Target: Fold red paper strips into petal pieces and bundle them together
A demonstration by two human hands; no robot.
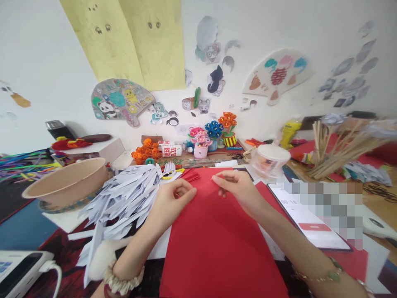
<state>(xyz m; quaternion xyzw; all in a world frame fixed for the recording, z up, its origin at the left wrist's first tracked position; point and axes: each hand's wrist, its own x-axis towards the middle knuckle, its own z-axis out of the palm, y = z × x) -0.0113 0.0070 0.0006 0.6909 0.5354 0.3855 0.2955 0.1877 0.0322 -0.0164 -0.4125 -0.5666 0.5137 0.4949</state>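
Single head cam, worn at head height, facing forward and down across the table [26,225]. Wall [279,25] ahead fills upper frame. Left hand [175,193] and right hand [235,184] close, around mid-frame; forearms [287,231] enter from below.

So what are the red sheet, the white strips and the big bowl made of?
The red sheet looks like matte paper: it lies flat, with straight edges and no shine. The white strips seem to be plain paper too, being thin, with crisp edges. The big bowl may be smooth plastic: it's plain beige with an even rim, but I can't be sure.
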